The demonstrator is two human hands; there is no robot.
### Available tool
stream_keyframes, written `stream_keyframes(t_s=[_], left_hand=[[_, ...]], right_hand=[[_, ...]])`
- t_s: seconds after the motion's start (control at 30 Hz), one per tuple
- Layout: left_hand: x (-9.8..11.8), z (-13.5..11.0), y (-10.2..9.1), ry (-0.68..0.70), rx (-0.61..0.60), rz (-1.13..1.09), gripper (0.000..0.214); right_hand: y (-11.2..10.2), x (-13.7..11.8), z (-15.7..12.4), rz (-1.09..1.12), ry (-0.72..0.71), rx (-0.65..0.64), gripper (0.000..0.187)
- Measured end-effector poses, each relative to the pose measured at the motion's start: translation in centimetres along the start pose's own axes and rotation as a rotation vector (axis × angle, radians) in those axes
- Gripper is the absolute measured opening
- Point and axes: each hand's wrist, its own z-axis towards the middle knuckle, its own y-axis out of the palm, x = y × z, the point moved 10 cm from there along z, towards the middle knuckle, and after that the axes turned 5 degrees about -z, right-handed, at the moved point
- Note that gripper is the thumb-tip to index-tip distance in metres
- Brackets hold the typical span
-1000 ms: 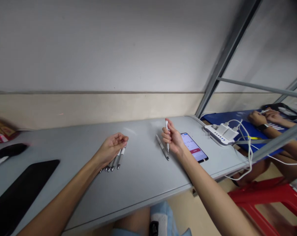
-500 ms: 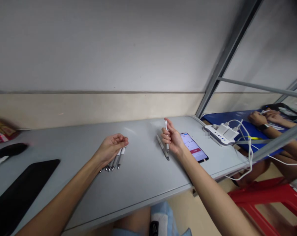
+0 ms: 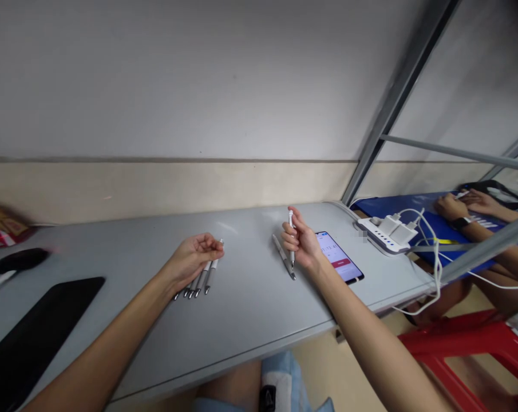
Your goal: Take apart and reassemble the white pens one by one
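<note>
"Where did the loose pen [image 3: 283, 256] lie from the right fingers [image 3: 288, 232]?"

"Just to their left, flat on the tabletop [image 3: 250, 309]. Its long axis ran slantwise: the metal tip pointed toward the near edge and a little rightward, the other end away."

"Which hand was nearer to it?"

"The right, clearly. The left fingers [image 3: 209, 243] were well apart from it, on its far left side."

"And what did the right fingers have?"

"They were wrapped around the held pen [image 3: 292, 258], which stood nearly upright, tip downward, its white end poking up above them. I couldn't tell whether that tip touched the tabletop."

"The left ones?"

"Curled, held narrow, over the fanned pens [image 3: 202, 280]. Those stuck out on the near side of the fingers, tips toward the person. Whether the fingers pinched one or merely rested there, I couldn't tell."

"How many of each?"

"One held pen, one loose pen and five tips showing in the fan, so seven visible; the left hand could have hidden more. One phone [image 3: 336, 254], too, just right of the right fingers."
</note>
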Motion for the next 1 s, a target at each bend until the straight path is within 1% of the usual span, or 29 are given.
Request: stream_keyframes(t_s=[0.07,0.2,0.27,0.33,0.4,0.5,0.63,0.7,0.73,0.83,0.9,0.93,1.0], left_hand=[[0.0,0.0,0.0,-0.003,-0.009,-0.021,0.039],[0.0,0.1,-0.2,0.001,-0.002,-0.047,0.042],[0.1,0.2,-0.6,0.021,0.034,-0.062,0.041],[0.4,0.3,-1.3,0.062,0.098,-0.067,0.039],[0.8,0.4,-2.1,0.115,0.168,-0.037,0.036],[1.6,0.2,-2.9,0.187,0.238,0.046,0.034],[2.4,0.0,-3.0,0.260,0.245,0.177,0.033],[2.8,-0.2,-2.7,0.292,0.232,0.332,0.028],[3.1,-0.3,-2.5,0.316,0.234,0.450,0.024],[4.1,-0.9,-1.1,0.434,0.247,0.915,0.014],[4.2,-1.4,0.0,0.487,0.245,1.194,0.013],[4.0,-1.5,0.4,0.483,0.239,1.295,0.014],[3.4,-1.6,0.9,0.437,0.232,1.427,0.018]], right_hand=[[0.1,-0.2,-0.1,0.010,-0.012,-0.004,0.021],[0.0,-0.3,-0.1,0.007,-0.016,0.006,0.030],[-0.1,-0.2,0.0,0.004,-0.012,0.010,0.030],[-0.2,-0.2,0.0,0.004,-0.012,0.020,0.026],[-0.4,-0.2,0.0,0.007,-0.019,0.030,0.025],[-0.4,-0.4,0.0,0.010,-0.034,0.030,0.026],[-0.6,-0.3,0.0,-0.018,-0.022,0.051,0.025],[-0.7,-0.3,0.0,-0.026,-0.018,0.073,0.031],[-0.8,-0.3,-0.1,-0.025,-0.018,0.082,0.035],[-1.0,-0.5,-0.1,-0.022,-0.028,0.097,0.041],[-1.1,-0.7,-0.1,-0.034,-0.040,0.100,0.041],[-1.1,-0.7,0.0,-0.048,-0.042,0.102,0.039],[-1.3,-0.7,0.0,-0.098,-0.039,0.123,0.033]])
